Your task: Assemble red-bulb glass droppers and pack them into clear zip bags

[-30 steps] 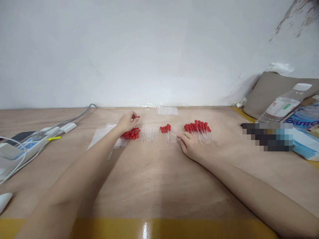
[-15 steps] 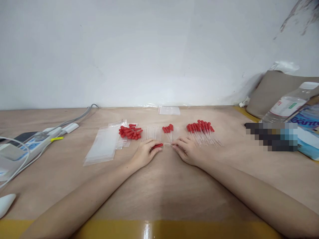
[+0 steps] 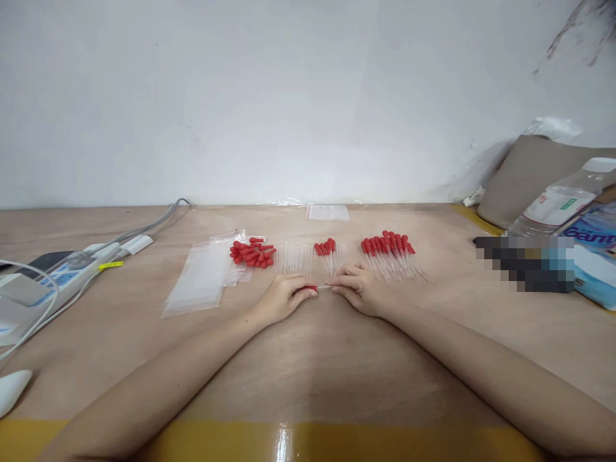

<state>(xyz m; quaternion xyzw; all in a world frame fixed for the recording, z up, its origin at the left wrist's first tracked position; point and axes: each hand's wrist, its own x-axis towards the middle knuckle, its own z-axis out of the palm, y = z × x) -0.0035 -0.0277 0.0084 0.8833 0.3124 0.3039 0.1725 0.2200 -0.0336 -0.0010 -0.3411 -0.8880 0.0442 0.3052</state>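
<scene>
My left hand (image 3: 285, 298) is closed on a red rubber dropper bulb (image 3: 312, 288), and only its mouth end shows. Between thumb and fingers, my right hand (image 3: 357, 289) pinches a clear dropper tube (image 3: 325, 287). The tube's end meets the bulb's mouth; how deep it sits I cannot tell. Just beyond my hands lie a row of bare clear tubes (image 3: 294, 258) and a small group of droppers with red bulbs (image 3: 325, 246). A heap of loose red bulbs (image 3: 251, 254) is to their left. Many bulb-topped droppers (image 3: 387, 244) are fanned out on the right.
Clear plastic bags (image 3: 195, 282) lie left of the bulbs, and another small bag (image 3: 328, 212) is by the wall. A power strip (image 3: 62, 276) with cables is at far left. A bottle (image 3: 553, 206) and a blue packet (image 3: 597, 276) stand at right.
The gap between the bulb and the tube has closed; the tube's end now meets the bulb's mouth. Both hands keep their grip and have hardly moved.
</scene>
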